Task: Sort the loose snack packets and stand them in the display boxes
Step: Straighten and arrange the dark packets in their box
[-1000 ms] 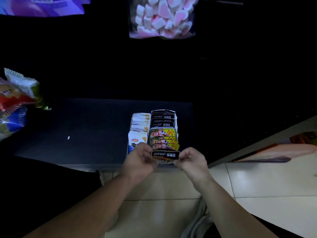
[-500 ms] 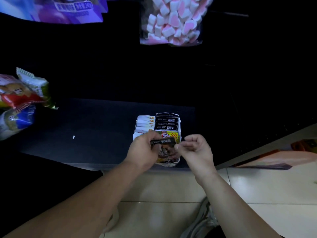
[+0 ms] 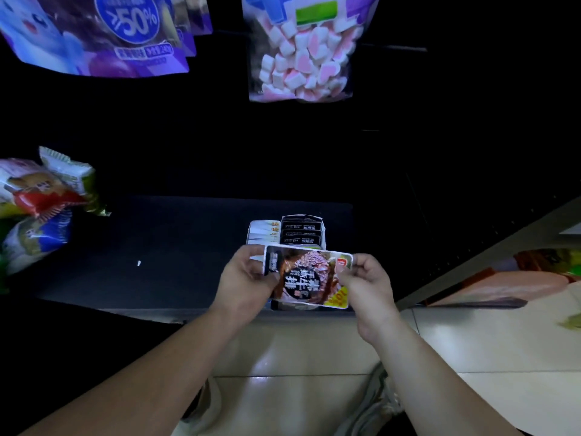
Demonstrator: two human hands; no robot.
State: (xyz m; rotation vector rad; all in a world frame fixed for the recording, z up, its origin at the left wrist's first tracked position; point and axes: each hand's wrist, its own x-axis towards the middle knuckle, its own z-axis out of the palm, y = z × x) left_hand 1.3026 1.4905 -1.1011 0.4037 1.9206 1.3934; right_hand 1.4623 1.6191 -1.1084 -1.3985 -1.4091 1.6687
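Both forearms were bare and reached forward from the lower edge of view, converging toward the middle. Left hand [image 3: 248,278] lay back-up, fingers curled round the left end of a snack packet [image 3: 306,278]. Right hand [image 3: 369,286] pinched the packet's right end, thumb on its face, fingers curled behind. Hands sat roughly level, the packet spanning between them.
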